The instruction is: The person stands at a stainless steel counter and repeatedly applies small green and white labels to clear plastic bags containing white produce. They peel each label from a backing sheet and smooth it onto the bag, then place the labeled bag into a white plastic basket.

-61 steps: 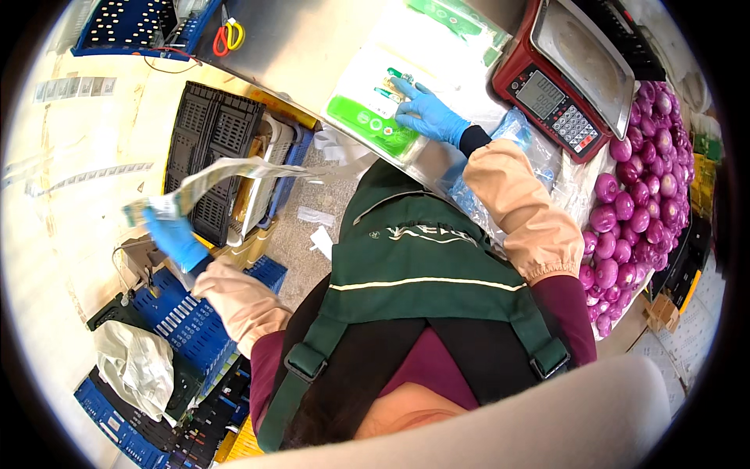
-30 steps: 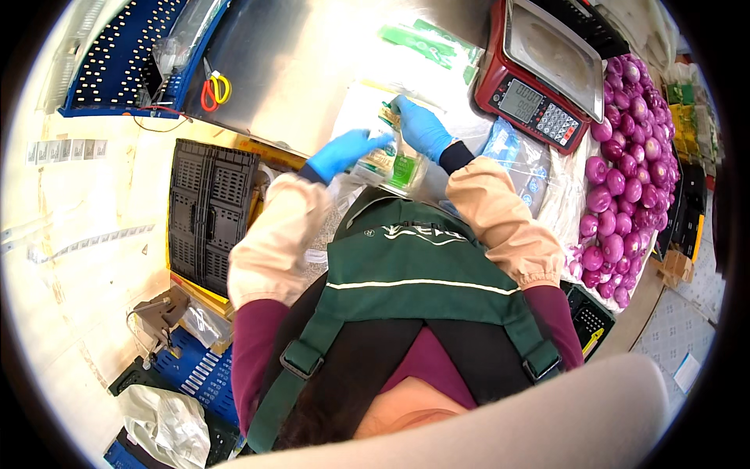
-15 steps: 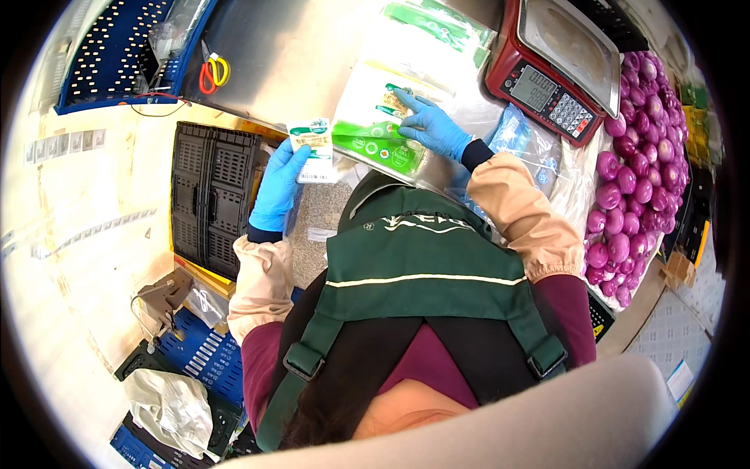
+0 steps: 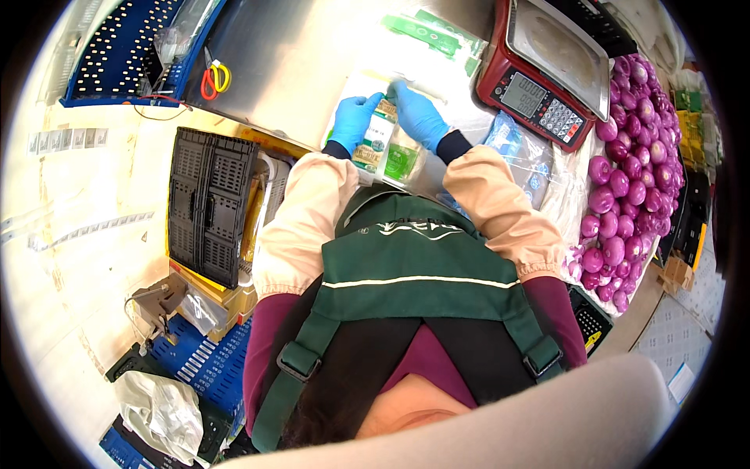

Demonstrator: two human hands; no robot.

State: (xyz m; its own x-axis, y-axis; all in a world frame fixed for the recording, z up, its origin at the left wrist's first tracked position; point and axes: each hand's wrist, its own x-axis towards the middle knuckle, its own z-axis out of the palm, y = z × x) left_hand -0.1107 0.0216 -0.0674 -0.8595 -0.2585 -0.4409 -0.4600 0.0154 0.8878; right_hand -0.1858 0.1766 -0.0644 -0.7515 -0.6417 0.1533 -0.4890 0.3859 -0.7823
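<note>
Both my hands wear blue gloves and meet over the steel table. My left hand (image 4: 353,123) is closed on a strip of labels (image 4: 373,144), white with green and tan print, at its left edge. Close by, my right hand (image 4: 419,117) has its fingers curled in a pinch at the strip's upper end. The fingertips partly cover what they grip there. Beneath the hands lie flat plastic bags (image 4: 402,162) with green and white print, mostly hidden by the gloves and the strip.
A red digital scale (image 4: 535,102) stands at the right, beside a heap of peeled purple onions (image 4: 629,187). Scissors (image 4: 215,78) lie near a blue crate (image 4: 125,47) at the far left. More green-printed bags (image 4: 433,35) lie farther back. A folded black crate (image 4: 209,207) stands left.
My left hand has carried the labels rightward over the bags. My right hand has left the label it was touching on the bag and closed its fingers at the strip.
</note>
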